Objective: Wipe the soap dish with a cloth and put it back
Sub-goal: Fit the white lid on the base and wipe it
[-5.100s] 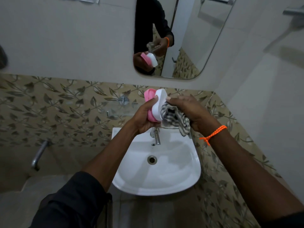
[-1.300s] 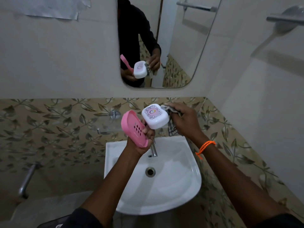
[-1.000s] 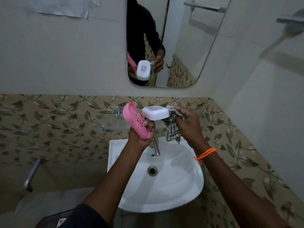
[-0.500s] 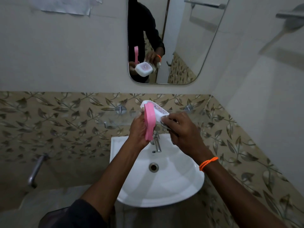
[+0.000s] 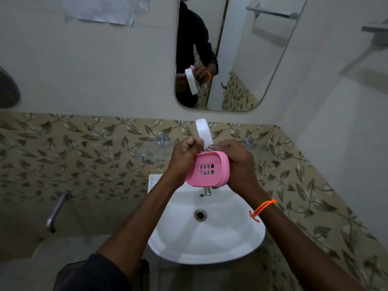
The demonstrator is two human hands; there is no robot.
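turned since half a second ago: pink soap dish (image 5: 206,172) now faces the camera at frame centre, white lid (image 5: 203,131) upright behind. gripped by left hand (image 5: 183,159) and right hand (image 5: 238,162). cloth hidden. white sink (image 5: 206,234) below, mirror (image 5: 233,53) above.

No text, label, brand, number or sign can be read anywhere in the view. The pink soap dish base (image 5: 207,169) is turned with its slotted underside to the camera, and no lettering is seen on it. The white lid (image 5: 203,131) is seen edge-on, so any print on its face is hidden. The sheet of paper (image 5: 105,8) stuck to the wall at the upper left is seen as blank and grey; nothing can be made out on it.
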